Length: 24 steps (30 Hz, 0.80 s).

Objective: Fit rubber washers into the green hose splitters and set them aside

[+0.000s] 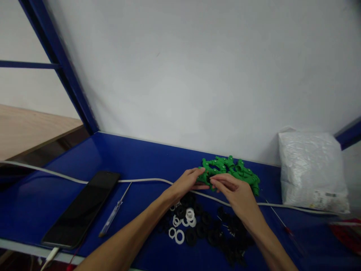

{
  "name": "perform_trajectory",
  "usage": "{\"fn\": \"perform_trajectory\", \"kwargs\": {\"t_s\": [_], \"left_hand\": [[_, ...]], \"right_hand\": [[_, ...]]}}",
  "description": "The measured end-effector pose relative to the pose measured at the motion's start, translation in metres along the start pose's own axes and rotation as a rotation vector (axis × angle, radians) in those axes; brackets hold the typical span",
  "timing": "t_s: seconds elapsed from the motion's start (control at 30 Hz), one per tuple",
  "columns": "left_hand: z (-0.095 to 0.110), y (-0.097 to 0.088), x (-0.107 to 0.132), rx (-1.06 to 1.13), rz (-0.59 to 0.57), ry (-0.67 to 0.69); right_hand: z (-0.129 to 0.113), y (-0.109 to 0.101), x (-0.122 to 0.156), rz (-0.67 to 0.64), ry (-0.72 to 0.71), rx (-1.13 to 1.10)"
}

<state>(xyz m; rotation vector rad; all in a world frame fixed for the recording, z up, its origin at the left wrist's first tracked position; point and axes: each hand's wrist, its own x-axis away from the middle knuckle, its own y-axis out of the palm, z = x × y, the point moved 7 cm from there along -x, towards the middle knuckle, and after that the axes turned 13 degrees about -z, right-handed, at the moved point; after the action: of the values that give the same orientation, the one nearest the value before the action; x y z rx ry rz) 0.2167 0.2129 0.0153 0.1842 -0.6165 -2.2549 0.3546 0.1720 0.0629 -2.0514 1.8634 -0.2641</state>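
The left hand (188, 183) and right hand (235, 192) both hold a pinching grip on a small, glossy green part (209, 180). Fingers hide its axis and direction.

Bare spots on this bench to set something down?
Free: the blue bench top behind the white cable, between the blue frame post and the pile of green plastic parts; also the corner left of the black phone. Crowded: centre front, where black and white rings lie near the left hand and right hand; the white plastic bag fills the right end.
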Motion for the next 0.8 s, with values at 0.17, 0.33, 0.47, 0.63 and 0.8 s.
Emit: {"fn": "perform_trajectory", "kwargs": {"t_s": [0.17, 0.33, 0.47, 0.63, 0.8], "left_hand": [[-0.005, -0.004, -0.001, -0.011, 0.005, -0.01], [-0.006, -0.005, -0.002, -0.028, -0.009, -0.009], [-0.005, -0.007, -0.002, -0.028, 0.016, -0.008], [-0.005, -0.007, -0.003, -0.045, -0.023, 0.007], [-0.003, -0.007, -0.003, -0.051, -0.041, 0.01]], "right_hand": [[0.011, 0.0, -0.006, -0.085, 0.078, -0.161], [0.02, 0.004, -0.009, -0.126, 0.095, -0.247], [0.024, 0.008, -0.009, -0.157, 0.121, -0.303], [0.026, 0.011, -0.009, -0.147, 0.131, -0.349], [0.017, 0.011, -0.008, -0.13, 0.129, -0.318]]}}
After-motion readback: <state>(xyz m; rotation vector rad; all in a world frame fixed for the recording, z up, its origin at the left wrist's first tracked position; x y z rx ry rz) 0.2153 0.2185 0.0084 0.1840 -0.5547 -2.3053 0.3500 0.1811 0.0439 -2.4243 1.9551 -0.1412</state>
